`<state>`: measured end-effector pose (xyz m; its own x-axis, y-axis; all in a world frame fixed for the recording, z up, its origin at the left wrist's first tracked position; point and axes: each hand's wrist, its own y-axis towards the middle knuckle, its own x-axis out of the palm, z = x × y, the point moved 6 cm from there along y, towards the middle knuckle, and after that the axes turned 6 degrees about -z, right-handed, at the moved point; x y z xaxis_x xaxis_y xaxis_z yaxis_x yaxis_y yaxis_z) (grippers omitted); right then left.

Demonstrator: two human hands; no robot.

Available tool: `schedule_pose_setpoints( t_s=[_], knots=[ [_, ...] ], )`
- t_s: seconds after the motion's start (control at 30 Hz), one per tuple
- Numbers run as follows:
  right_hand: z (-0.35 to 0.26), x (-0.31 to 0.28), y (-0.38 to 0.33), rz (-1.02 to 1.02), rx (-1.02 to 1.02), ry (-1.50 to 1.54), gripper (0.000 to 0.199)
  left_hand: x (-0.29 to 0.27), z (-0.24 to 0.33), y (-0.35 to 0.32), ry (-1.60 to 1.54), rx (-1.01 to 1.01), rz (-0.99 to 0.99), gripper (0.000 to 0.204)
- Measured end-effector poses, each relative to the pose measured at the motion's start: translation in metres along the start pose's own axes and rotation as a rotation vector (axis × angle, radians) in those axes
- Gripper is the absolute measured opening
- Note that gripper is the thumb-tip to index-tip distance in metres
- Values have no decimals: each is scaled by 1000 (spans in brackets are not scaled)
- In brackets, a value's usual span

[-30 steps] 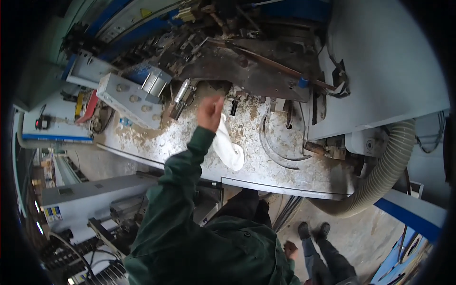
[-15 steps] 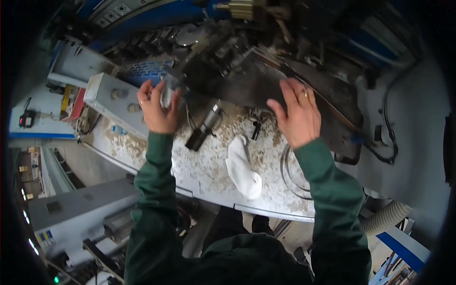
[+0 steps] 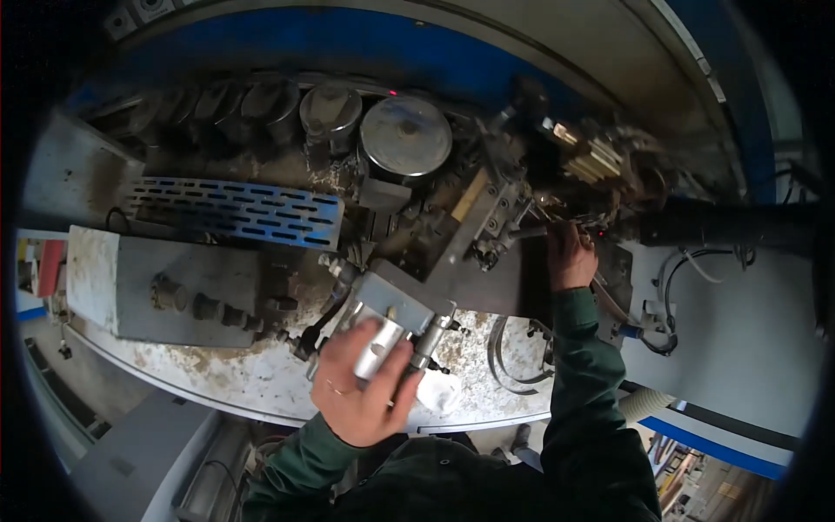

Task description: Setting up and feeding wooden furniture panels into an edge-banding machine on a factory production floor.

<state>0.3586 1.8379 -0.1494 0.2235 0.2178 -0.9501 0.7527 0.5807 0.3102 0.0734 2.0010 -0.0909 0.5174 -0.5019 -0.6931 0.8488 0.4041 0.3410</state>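
We see a silvery metal cylinder (image 3: 380, 346), tilted, its upper end joined to a grey block on the machine, its lower end lying just above a crumpled white rag (image 3: 439, 391) on the sawdust-strewn table. Further right, a dark metal lever (image 3: 527, 233) juts sideways out of the grimy machine head.

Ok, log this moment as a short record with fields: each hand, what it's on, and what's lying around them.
left hand: wrapped around a silver metal cylinder on the machine
right hand: reaching into the mechanism, at a dark rod
white cloth: on the machine bed, beside the left hand
bed surface: strewn with sawdust
blue slotted plate: upper left
sleeves: green
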Motion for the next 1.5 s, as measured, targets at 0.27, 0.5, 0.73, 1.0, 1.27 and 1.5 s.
schedule_pose_setpoints(
  t_s=[0.27, 0.5, 0.73, 1.0, 1.27, 1.5],
  knots=[
    [-4, 4, -2, 56, -27, -168, 18, 1, -2, -7, -36, 140, 74, 32],
    [-6, 4, 0, 154, 55, -199, 31, 2, -8, -22, -82, 112, 271, 20],
    [-4, 8, 7, 84, 250, -288, 36, 15, -3, -43, -168, -70, 495, 20],
    [-9, 5, 14, 78, 265, -296, 29, 12, -8, -33, -107, 77, 469, 14],
    [-11, 1, 5, 92, -27, -88, 33, 13, -12, -37, -38, 87, 445, 19],
    [-6, 5, 1, 79, 90, -158, 38, 11, -12, -39, -15, 216, 431, 18]
  ],
)
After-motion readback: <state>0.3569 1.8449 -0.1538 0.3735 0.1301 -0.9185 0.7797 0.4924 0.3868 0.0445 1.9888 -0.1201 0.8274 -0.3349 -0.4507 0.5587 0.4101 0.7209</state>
